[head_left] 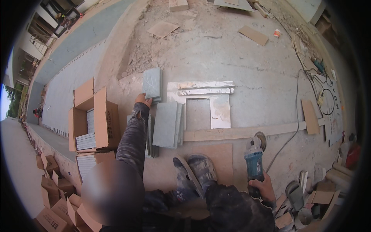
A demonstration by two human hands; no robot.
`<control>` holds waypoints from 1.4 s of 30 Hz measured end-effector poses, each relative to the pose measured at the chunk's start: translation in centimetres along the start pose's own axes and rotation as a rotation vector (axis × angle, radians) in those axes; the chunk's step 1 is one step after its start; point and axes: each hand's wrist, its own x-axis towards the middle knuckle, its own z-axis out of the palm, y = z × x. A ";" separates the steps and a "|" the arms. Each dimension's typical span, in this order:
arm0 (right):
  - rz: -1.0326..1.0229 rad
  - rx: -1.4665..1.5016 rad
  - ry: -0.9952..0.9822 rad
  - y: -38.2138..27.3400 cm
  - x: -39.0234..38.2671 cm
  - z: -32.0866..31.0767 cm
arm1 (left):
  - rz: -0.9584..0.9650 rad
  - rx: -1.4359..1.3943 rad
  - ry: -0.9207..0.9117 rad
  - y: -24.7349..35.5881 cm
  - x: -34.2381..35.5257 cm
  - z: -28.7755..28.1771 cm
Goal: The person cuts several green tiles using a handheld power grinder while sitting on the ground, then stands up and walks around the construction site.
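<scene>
My left hand [143, 99] reaches forward and grips the near edge of a small grey tile [152, 81] lying on others. Just right of that hand, larger grey tiles [166, 125] lie stacked on the concrete. At lower right, my right hand [262, 186] is wrapped round the handle of a teal angle grinder [254, 159], its disc [261, 140] at the front. A pale cut board [220, 110] with a square opening and narrow strips lies beyond my sandalled feet [201, 172].
Open cardboard boxes of tiles [100, 116] stand at left, with more cartons [54, 216] behind me. A long plank [278, 128] crosses the floor. Cables [295, 104] and another power tool [319, 66] lie at right, above offcuts [320, 201]. A person [37, 112] is far left.
</scene>
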 end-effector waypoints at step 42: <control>-0.128 0.062 -0.113 1.8 -0.5 0.5 | 0.957 1.256 -0.297 -7.7 -27.5 -6.3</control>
